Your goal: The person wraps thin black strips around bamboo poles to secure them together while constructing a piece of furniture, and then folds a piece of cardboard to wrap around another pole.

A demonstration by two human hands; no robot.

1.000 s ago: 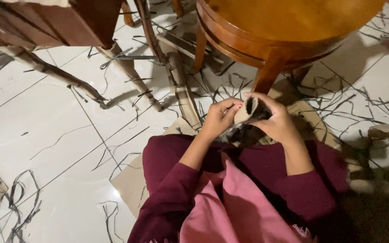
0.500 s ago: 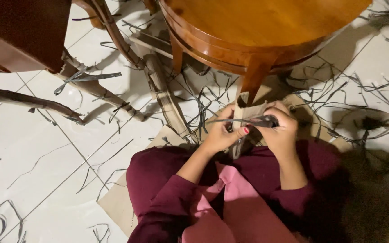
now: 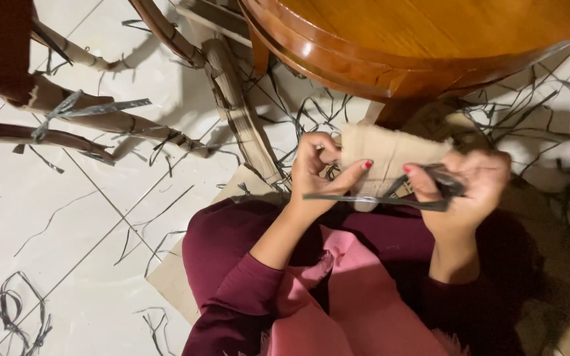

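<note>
Beige paper roll [image 3: 390,155] held above lap; left hand [image 3: 321,173] fingers clamped on roll, right hand [image 3: 473,188] fingers clamped on dark strip [image 3: 371,198]. Best kept taut, level, wrapped snugly.

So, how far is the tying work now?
Done: two brown rolled tubes at the upper left already carry grey strip ties. In hand: the left hand and right hand stretch a grey strip across a beige roll; no knot shows yet. Left: loose dark strips cover the white tiled floor.
</note>
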